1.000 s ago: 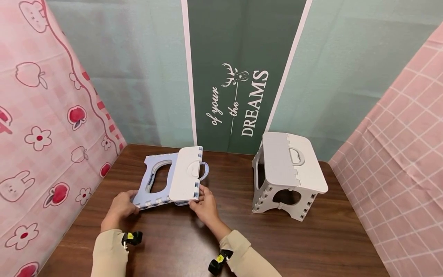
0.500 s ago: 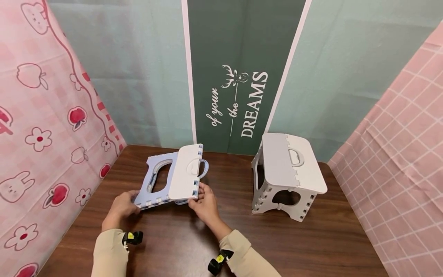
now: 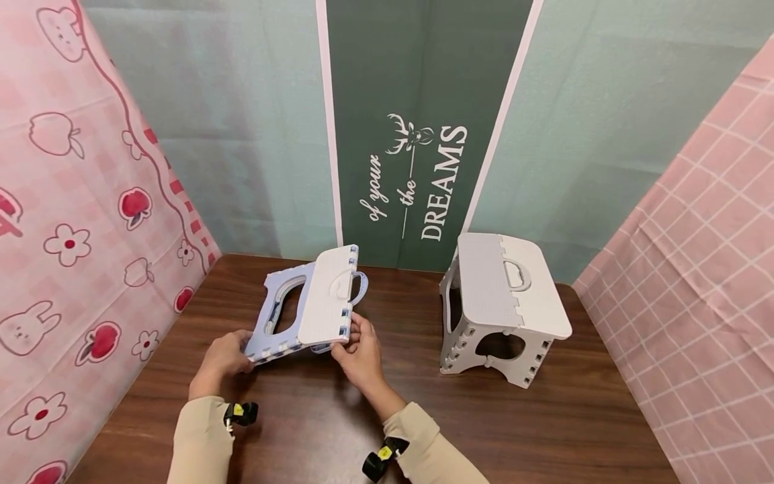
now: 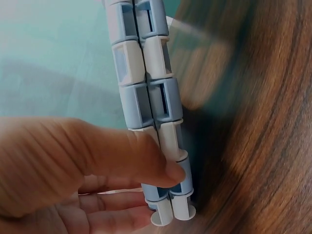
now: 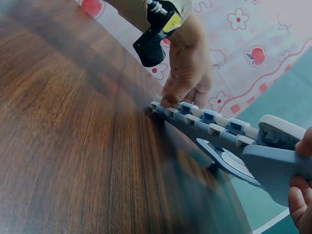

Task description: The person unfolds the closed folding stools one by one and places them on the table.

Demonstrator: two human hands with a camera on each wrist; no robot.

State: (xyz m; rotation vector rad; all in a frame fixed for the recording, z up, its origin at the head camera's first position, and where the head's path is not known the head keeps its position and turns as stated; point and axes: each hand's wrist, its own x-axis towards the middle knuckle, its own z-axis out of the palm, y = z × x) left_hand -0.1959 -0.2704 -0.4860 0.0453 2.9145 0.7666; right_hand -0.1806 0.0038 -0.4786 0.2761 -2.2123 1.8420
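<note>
A blue and white folding stool (image 3: 326, 296) lies mostly folded at the left of the table in the head view. Its white seat panel tilts up at the right edge, where a small loop handle (image 3: 360, 289) sticks out. My left hand (image 3: 222, 358) grips the stool's near left corner. Close up in the left wrist view, the thumb (image 4: 141, 158) lies across the hinged edge (image 4: 146, 102), fingers behind it. My right hand (image 3: 361, 356) pinches the near right corner of the seat; in the right wrist view its fingers (image 5: 298, 200) show at the frame's edge.
A white folding stool (image 3: 498, 282) stands unfolded on the wooden table (image 3: 320, 417), to the right. A green curtain (image 3: 242, 121) hangs behind, with pink patterned cloths (image 3: 66, 269) at both sides.
The blue and white stool has shifted slightly right, and its seat's right edge has tilted up more. My left hand has moved right with it; the right hand keeps its hold.
</note>
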